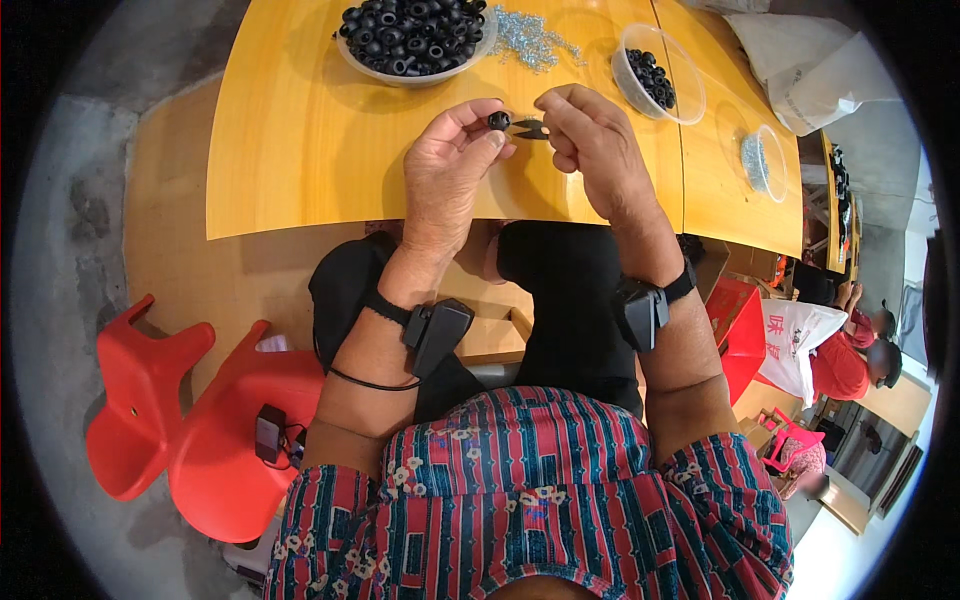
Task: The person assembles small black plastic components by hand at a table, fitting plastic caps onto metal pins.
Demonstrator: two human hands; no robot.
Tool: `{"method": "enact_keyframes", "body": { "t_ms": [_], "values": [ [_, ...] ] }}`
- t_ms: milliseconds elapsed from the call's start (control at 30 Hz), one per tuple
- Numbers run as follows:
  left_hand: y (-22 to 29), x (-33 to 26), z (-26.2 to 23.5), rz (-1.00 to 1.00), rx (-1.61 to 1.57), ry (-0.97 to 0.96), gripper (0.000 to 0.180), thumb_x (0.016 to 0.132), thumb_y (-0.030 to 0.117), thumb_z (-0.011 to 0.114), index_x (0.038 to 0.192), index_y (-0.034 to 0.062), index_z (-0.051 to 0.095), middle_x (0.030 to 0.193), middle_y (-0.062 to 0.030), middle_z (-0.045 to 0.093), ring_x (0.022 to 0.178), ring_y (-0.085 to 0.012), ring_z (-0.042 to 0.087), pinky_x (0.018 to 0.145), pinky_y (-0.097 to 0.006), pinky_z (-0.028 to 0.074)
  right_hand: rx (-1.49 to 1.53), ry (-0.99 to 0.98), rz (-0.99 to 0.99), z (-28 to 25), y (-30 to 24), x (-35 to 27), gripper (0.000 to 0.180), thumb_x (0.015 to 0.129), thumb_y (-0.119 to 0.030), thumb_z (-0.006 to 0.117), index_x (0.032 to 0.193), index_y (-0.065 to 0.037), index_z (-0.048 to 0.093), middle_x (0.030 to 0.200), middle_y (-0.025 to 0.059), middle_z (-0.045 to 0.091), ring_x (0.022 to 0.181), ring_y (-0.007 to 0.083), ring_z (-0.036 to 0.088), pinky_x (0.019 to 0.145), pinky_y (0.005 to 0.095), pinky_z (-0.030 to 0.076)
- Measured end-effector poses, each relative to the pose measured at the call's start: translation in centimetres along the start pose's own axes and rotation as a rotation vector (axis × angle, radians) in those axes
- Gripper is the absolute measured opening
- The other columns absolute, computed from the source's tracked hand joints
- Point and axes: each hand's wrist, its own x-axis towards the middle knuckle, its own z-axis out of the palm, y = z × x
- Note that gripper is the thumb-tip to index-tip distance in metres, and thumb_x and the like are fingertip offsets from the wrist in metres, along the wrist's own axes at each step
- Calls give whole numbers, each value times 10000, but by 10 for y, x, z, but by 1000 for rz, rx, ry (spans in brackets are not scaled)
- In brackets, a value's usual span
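Yellow table (pixel 300 150): big bowl (pixel 415 72) at twelve o'clock brims with black rings, small tub (pixel 690 100) at one barely filled. Left hand (pixel 445 175) pinches a ring (pixel 498 121); right hand (pixel 590 140) grips a dark clip (pixel 532 128).

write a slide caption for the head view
Left hand pinches a small black ring beside the right hand, over a yellow table.

A yellow wooden surface (pixel 300 150) carries a bowl (pixel 420 72) heaped with black rings, a pile of small metal parts (pixel 530 38) beside it, and two clear tubs (pixel 690 95) (pixel 768 165). Two red stools (pixel 135 400) (pixel 250 440) stand on the floor at left. Another person (pixel 850 355) sits at far right.
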Motion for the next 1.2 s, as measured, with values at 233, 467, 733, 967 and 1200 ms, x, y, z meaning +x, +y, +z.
{"method": "enact_keyframes", "body": {
  "t_ms": [233, 467, 733, 967, 1200],
  "values": [
    [0, 1, -5, -32, -135, 16, 262, 861, -15, 540, 1122, -17, 518, 978, -53, 546, 865, -108, 548, 813, -258, 492, 321, 33, -12, -1, 4, -10, 289, 882, -46, 506, 1141, 81, 494, 839, 117, 618, 739, 166, 618, 681, 248, 521],
    [-1, 2, -4, -68, -234, -21, 283, 871, 14, 546, 1149, -27, 515, 959, -43, 528, 853, -97, 544, 812, -247, 490, 344, 68, -20, 5, 10, -14, 234, 896, -79, 532, 1080, 65, 521, 847, 144, 633, 648, 162, 625, 586, 240, 528],
    [-5, -12, -7, -129, -397, -8, 264, 878, 7, 526, 1142, -4, 517, 1002, -42, 559, 863, -108, 566, 815, -259, 497, 733, -65, -28, 17, 24, -31, 273, 916, -272, 540, 985, -8, 539, 703, 72, 567, 498, 117, 480, 454, 226, 404],
    [-1, -36, -13, -153, -446, -79, 254, 882, 15, 516, 1136, 13, 518, 992, -43, 582, 866, -102, 575, 816, -254, 498, 1015, -241, -19, 17, 30, -43, 304, 912, -274, 551, 1021, 9, 537, 749, 36, 509, 556, 79, 391, 496, 209, 342],
    [5, -48, -11, -179, -460, -119, 247, 886, 30, 518, 1132, 18, 523, 996, -37, 586, 867, -106, 586, 821, -258, 502, 1046, -274, -28, 22, 25, -58, 326, 924, -197, 522, 1099, 78, 530, 807, 54, 533, 641, 97, 468, 609, 247, 478]
  ]
}}
